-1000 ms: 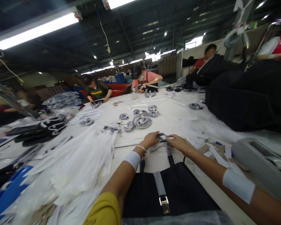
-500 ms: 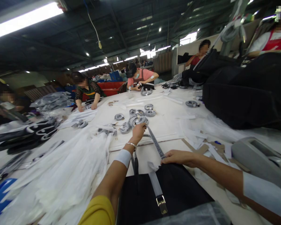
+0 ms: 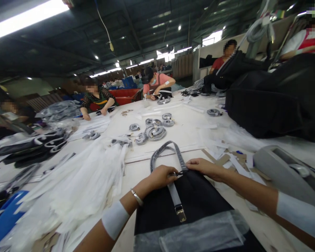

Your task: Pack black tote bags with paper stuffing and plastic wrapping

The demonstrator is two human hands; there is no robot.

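A black handbag [image 3: 199, 196] lies in front of me, with clear plastic film [image 3: 204, 231] over its lower part. Its wrapped grey handle [image 3: 157, 154] arches up from the top edge. At the base of that handle, my right hand [image 3: 206, 168] is closed, thumb and fingers pinching it. My left hand [image 3: 162, 176] is closed at the bag's top edge beside it; a small dark piece shows at its fingertips, too small to name. Below the left hand, a strap with a gold buckle [image 3: 180, 213] runs down the front.
Several coiled, wrapped straps [image 3: 155, 132] lie on the white table [image 3: 183, 129] beyond the bag. White plastic bags [image 3: 76, 185] are heaped at left. Cardboard scraps [image 3: 220, 159], a grey machine [image 3: 286, 175] and a large black pile [image 3: 273, 101] stand at right. Co-workers [image 3: 160, 84] work across the table.
My left hand has let go of the raised handle and come down to the bag's top edge. The handle now arches over by itself. My right hand stays at the handle base.
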